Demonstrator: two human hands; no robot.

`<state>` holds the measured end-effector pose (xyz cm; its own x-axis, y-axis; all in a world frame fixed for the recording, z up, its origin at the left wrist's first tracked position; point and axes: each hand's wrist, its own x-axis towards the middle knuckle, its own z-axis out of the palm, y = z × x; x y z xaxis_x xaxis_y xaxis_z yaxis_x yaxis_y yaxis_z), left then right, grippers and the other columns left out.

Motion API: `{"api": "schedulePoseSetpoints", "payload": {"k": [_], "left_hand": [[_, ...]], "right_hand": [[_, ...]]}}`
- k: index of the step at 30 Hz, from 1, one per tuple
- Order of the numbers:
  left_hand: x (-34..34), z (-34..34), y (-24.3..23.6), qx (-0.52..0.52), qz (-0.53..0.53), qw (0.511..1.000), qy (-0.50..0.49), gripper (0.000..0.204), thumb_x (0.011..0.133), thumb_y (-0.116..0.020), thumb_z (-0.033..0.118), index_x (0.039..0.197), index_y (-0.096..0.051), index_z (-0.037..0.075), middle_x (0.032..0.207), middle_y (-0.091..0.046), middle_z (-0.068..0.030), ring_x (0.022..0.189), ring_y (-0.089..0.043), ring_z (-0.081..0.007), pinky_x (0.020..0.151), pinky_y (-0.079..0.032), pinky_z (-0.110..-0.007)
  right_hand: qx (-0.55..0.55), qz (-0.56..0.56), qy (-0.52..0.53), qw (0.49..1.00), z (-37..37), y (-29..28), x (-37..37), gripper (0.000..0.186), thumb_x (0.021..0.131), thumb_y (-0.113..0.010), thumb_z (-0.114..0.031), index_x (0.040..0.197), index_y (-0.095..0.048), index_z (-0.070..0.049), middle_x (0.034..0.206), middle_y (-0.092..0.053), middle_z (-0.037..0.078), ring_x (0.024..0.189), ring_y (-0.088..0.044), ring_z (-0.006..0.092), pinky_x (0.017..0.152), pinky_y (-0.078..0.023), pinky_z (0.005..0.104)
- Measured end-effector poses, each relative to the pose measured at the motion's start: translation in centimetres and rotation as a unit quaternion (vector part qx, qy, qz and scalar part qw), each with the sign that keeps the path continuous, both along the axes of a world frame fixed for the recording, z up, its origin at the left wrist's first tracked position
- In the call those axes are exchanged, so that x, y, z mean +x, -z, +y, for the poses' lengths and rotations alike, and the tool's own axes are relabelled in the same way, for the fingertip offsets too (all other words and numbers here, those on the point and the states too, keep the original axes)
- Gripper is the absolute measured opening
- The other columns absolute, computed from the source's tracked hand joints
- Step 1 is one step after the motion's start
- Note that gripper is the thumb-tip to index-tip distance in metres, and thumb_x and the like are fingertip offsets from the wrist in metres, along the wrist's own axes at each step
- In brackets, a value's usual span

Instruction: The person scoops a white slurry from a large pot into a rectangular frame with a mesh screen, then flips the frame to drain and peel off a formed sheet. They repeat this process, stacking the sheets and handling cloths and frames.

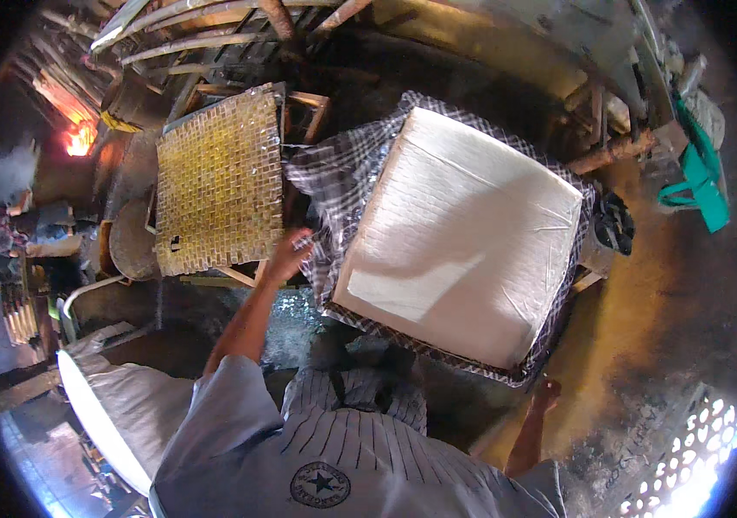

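A large white slab, its top creased and lightly quilted in texture like pressed tofu, lies in front of me on a dark plaid cloth. The cloth shows all round the slab and spreads wide on its left side. At that left edge, the fingers of my left hand are closed on the loose plaid cloth. Off the slab's near right corner, my right hand is curled, slightly apart from the cloth. Whatever its fingers may hold is too small to make out.
Left of the slab stands a yellow woven bamboo tray on a wooden frame. A fire burns at far left, with another person nearby. A white sack is by my left arm. A green bag hangs at right.
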<state>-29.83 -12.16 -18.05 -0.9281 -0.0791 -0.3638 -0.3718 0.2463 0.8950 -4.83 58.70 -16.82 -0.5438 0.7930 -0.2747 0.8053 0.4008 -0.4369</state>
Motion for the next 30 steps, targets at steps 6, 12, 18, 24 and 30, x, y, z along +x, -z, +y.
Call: {"api": "schedulePoseSetpoints", "payload": {"k": [6,12,18,24,30], "left_hand": [[11.7,5.4,7.2,0.278,-0.298,0.901,-0.150,0.050,0.093,-0.050,0.035,0.137,-0.042,0.013,0.140,-0.044,-0.0087,0.128,-0.041,-0.0222,0.104,-0.030,-0.045],[17.7,-4.2,15.6,0.275,-0.300,0.870,-0.279,0.042,0.087,-0.055,0.028,0.126,-0.051,0.015,0.129,-0.054,-0.0069,0.122,-0.049,-0.0286,0.100,-0.035,-0.048],[15.4,-17.9,11.4,-0.409,-0.172,0.892,-0.088,0.057,0.069,-0.068,0.012,0.124,-0.053,0.011,0.127,-0.052,-0.0130,0.126,-0.041,-0.0326,0.104,-0.032,-0.050],[16.1,-25.8,22.8,-0.491,-0.095,0.833,0.237,0.032,0.086,-0.051,0.024,0.111,-0.065,0.011,0.120,-0.058,-0.0140,0.117,-0.049,-0.0328,0.103,-0.034,-0.048],[18.7,-23.2,20.6,-0.461,-0.139,0.732,0.482,0.021,0.077,-0.062,0.013,0.096,-0.071,0.012,0.098,-0.067,-0.0117,0.099,-0.063,-0.0294,0.081,-0.052,-0.043]], "right_hand": [[-0.342,-0.011,0.236,0.909,-9.0,0.2,12.5,0.016,0.092,-0.038,-0.023,0.086,-0.053,-0.023,0.074,-0.054,0.003,0.047,-0.050,0.0186,0.033,-0.030,0.0315],[-0.289,-0.292,0.044,0.911,-29.2,-6.7,18.6,0.021,0.088,-0.055,-0.012,0.109,-0.055,-0.009,0.087,-0.064,0.010,0.058,-0.064,0.0225,0.039,-0.048,0.0317],[-0.282,-0.260,0.027,0.923,-34.6,-9.6,16.2,0.024,0.090,-0.056,-0.015,0.112,-0.054,-0.010,0.090,-0.066,0.010,0.063,-0.066,0.0206,0.049,-0.055,0.0336],[-0.259,-0.161,0.039,0.951,-34.8,-12.0,12.0,0.027,0.090,-0.057,-0.016,0.115,-0.053,-0.009,0.091,-0.066,0.011,0.063,-0.066,0.0209,0.051,-0.056,0.0339],[-0.255,-0.168,0.043,0.951,-36.2,-12.5,16.7,0.027,0.089,-0.059,-0.012,0.115,-0.054,-0.005,0.092,-0.066,0.010,0.065,-0.066,0.0170,0.051,-0.054,0.0281]]}}
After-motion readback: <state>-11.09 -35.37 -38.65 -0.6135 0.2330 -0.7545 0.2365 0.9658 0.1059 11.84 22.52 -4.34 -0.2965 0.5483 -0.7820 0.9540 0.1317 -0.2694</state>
